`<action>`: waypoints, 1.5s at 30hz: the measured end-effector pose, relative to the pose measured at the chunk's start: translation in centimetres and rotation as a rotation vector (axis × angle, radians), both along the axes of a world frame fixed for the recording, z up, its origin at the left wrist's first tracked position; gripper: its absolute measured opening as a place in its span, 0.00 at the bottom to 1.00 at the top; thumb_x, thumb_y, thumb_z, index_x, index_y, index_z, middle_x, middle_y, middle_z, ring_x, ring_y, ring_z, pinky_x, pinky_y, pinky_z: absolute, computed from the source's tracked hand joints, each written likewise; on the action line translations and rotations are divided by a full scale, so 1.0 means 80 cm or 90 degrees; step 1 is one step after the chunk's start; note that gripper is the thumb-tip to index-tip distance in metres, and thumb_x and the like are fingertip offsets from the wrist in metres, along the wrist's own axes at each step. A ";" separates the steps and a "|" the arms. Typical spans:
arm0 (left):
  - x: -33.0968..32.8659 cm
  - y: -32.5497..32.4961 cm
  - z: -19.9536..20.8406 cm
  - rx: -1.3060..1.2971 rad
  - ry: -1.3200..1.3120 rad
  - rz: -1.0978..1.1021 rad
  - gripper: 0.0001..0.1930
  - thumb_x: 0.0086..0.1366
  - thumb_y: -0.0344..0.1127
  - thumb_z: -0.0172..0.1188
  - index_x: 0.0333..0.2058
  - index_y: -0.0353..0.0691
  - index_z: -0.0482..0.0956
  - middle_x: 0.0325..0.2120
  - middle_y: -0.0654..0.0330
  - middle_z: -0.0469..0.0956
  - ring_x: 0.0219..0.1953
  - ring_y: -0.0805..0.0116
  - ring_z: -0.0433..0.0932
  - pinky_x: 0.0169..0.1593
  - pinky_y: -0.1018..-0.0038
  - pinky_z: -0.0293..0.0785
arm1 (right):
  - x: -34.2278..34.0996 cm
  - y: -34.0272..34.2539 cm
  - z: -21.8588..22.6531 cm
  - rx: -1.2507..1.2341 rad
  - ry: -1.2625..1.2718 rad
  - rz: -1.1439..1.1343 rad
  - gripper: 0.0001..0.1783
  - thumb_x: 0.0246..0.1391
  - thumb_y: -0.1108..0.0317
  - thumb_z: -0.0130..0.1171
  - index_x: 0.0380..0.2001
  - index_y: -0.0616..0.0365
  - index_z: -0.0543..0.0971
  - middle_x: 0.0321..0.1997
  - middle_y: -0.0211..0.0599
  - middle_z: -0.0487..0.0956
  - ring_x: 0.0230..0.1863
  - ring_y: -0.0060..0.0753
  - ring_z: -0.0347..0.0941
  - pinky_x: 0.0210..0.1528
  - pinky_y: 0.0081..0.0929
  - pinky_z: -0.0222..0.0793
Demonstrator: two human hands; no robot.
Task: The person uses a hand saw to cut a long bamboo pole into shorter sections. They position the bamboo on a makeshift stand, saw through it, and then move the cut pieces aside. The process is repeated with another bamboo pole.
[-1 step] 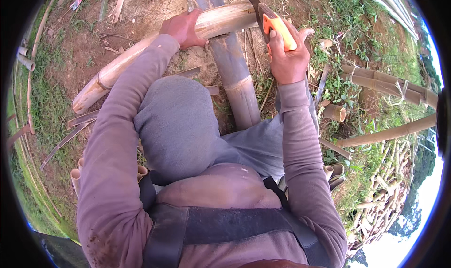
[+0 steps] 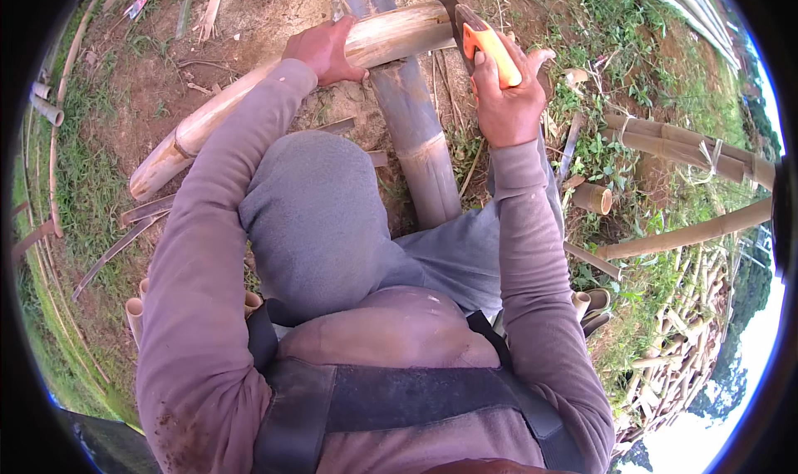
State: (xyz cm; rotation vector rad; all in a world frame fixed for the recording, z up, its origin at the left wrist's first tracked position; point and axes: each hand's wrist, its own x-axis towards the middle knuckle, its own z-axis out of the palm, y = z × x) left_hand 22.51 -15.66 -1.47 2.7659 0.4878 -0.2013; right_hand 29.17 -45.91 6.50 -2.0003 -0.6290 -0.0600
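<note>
A thick, pale bamboo pole (image 2: 229, 100) lies slantwise across a darker bamboo pole (image 2: 424, 154) on the ground ahead of me. My left hand (image 2: 324, 52) is closed over the pale pole, thumb on the near side. Around the orange handle of a handsaw (image 2: 496, 58), the fingers of my right hand (image 2: 511, 100) are wrapped. The dark blade stands against the right end of the pale pole; how deep it sits in the bamboo I cannot tell.
Bamboo lengths tied with string (image 2: 682, 145) stick in from the right, above another bamboo pole (image 2: 690, 231). A short bamboo piece (image 2: 592, 198) lies beside my right forearm. Farther right is a heap of split bamboo (image 2: 677, 349). Thin strips (image 2: 116, 258) lie at the left.
My right hand and the saw have shifted very slightly to the left. The left hand and the pale pole stay in place.
</note>
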 end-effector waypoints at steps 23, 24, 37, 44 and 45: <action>-0.003 0.012 -0.017 0.024 0.024 0.022 0.55 0.52 0.63 0.78 0.75 0.50 0.63 0.57 0.50 0.82 0.57 0.46 0.84 0.61 0.55 0.81 | -0.093 -0.119 0.001 -0.050 -0.068 0.015 0.27 0.65 0.68 0.65 0.64 0.70 0.77 0.62 0.54 0.83 0.60 0.47 0.85 0.60 0.38 0.81; -0.002 0.013 -0.015 0.027 0.013 0.025 0.55 0.53 0.63 0.78 0.74 0.50 0.64 0.56 0.50 0.83 0.57 0.47 0.84 0.61 0.55 0.81 | -0.120 -0.154 0.006 -0.093 -0.065 0.009 0.29 0.67 0.64 0.64 0.65 0.71 0.75 0.63 0.56 0.82 0.62 0.49 0.83 0.62 0.40 0.79; 0.003 0.006 0.013 -0.019 0.046 0.011 0.56 0.53 0.60 0.77 0.75 0.42 0.62 0.59 0.47 0.81 0.59 0.47 0.82 0.64 0.56 0.79 | 0.011 0.015 -0.015 0.013 -0.004 -0.001 0.25 0.63 0.70 0.69 0.61 0.67 0.80 0.55 0.51 0.87 0.52 0.39 0.87 0.55 0.33 0.81; 0.000 0.006 -0.004 0.017 0.015 0.013 0.51 0.52 0.62 0.78 0.69 0.47 0.68 0.52 0.50 0.84 0.54 0.48 0.85 0.59 0.54 0.82 | -0.151 -0.174 0.004 0.034 0.020 -0.001 0.30 0.67 0.65 0.64 0.66 0.73 0.73 0.63 0.59 0.82 0.63 0.49 0.82 0.66 0.40 0.78; -0.001 0.004 -0.004 0.019 0.004 0.009 0.50 0.52 0.62 0.78 0.69 0.47 0.68 0.51 0.50 0.84 0.54 0.48 0.85 0.58 0.53 0.82 | -0.154 -0.166 0.002 0.111 0.073 -0.012 0.29 0.67 0.66 0.63 0.65 0.74 0.73 0.62 0.60 0.82 0.63 0.50 0.82 0.67 0.40 0.77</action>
